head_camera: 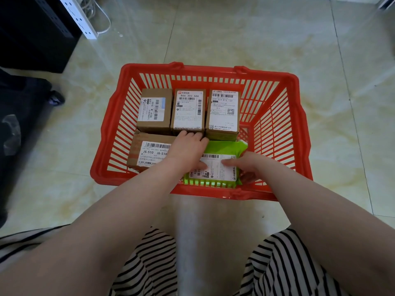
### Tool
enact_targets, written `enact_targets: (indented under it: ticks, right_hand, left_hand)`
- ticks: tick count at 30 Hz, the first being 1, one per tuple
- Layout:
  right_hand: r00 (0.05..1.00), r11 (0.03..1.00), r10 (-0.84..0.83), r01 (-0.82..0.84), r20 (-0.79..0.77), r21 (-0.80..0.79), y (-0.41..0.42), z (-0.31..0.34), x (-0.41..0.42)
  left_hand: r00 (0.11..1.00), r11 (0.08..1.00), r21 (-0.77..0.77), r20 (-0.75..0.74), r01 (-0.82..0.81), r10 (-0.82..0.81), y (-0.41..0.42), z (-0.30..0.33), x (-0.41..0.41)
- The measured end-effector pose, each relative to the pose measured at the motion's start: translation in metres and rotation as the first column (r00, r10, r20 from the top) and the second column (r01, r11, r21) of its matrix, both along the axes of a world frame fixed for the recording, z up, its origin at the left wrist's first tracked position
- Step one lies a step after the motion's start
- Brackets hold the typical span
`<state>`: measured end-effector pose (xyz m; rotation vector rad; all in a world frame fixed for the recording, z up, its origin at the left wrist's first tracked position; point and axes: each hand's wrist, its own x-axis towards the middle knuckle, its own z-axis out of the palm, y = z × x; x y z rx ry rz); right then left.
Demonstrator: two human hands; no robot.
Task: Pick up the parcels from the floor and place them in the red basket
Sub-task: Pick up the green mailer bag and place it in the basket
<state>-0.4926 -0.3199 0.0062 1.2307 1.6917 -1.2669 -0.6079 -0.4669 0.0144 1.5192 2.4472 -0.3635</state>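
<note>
The red basket (277,116) stands on the tiled floor in front of me. Three brown cardboard parcels stand in a row along its far side: left (155,111), middle (188,111) and right (223,113). A wider brown parcel (147,153) lies at the near left. A green bag parcel (215,167) with a white label lies at the near right. My left hand (188,147) rests over the green parcel's left edge, fingers reaching the middle box. My right hand (248,165) grips the green parcel's right end, thumb on the label.
A black cabinet (36,28) and a white power strip (79,16) with a cable are at the top left. A dark bag (21,124) lies at the left. My striped trousers (149,263) fill the bottom of the view. Bare tiles surround the basket.
</note>
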Motion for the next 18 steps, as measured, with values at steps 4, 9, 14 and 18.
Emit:
enact_targets:
  ticks: [4, 9, 14, 18]
  right_hand:
    - [0.999, 0.999, 0.032, -0.032, -0.006, 0.035, 0.000, 0.001, 0.000]
    - [0.998, 0.997, 0.060, -0.061, 0.019, 0.050, 0.006, 0.007, 0.004]
    - [0.969, 0.968, 0.240, -0.243, 0.057, 0.058, 0.017, 0.029, 0.004]
    - [0.937, 0.903, 0.349, -0.336, -0.001, 0.268, 0.032, 0.075, 0.001]
  left_hand:
    - [1.000, 1.000, -0.004, -0.013, 0.017, -0.017, -0.001, 0.007, 0.002]
    - [0.998, 0.998, 0.004, -0.013, 0.055, -0.055, -0.001, 0.028, 0.008]
    - [0.994, 0.995, 0.026, 0.031, 0.101, -0.102, 0.005, 0.073, 0.000]
    - [0.989, 0.996, 0.033, 0.124, 0.079, -0.083, 0.021, 0.107, -0.014]
